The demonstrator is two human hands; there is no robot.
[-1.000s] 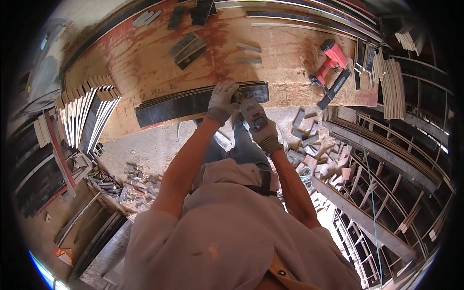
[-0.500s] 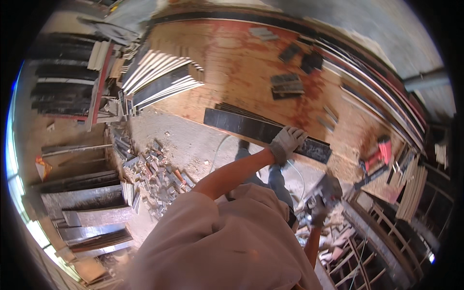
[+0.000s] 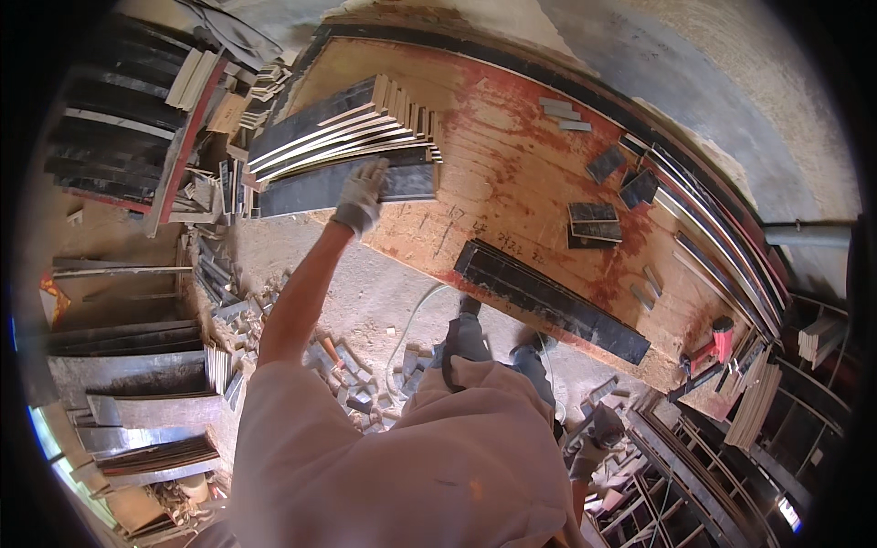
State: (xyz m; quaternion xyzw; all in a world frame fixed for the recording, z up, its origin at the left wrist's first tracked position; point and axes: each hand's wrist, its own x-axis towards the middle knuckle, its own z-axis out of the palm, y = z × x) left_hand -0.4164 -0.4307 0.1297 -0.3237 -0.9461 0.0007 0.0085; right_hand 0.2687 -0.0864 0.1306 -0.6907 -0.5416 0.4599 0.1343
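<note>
My left hand (image 3: 363, 190), in a pale glove, is closed over a black-faced board (image 3: 409, 183) at the near side of a fanned stack. Its fingers lie across the upper face; the thumb is hard to see. At the lower right, my gloved right hand (image 3: 585, 457) holds a dark power tool (image 3: 606, 426) low beside the workbench; its exact kind is unclear. Several long black strips (image 3: 553, 301) lie together along the near edge of the wooden benchtop (image 3: 493, 173). Behind my left hand, the fanned boards (image 3: 365, 128) show pale cut edges.
Short black pieces (image 3: 594, 222) and small grey strips (image 3: 565, 111) lie on the bench. A red tool (image 3: 722, 340) rests at its right end. Offcuts (image 3: 352, 365) and a thin hose (image 3: 406, 329) are on the floor. Board stacks (image 3: 128, 365) stand at left; a metal frame (image 3: 694, 466) at lower right.
My left hand has left the black strips at the bench's near edge and moved left to the fanned stack. My right hand has lowered the tool slightly. The view has shifted.
</note>
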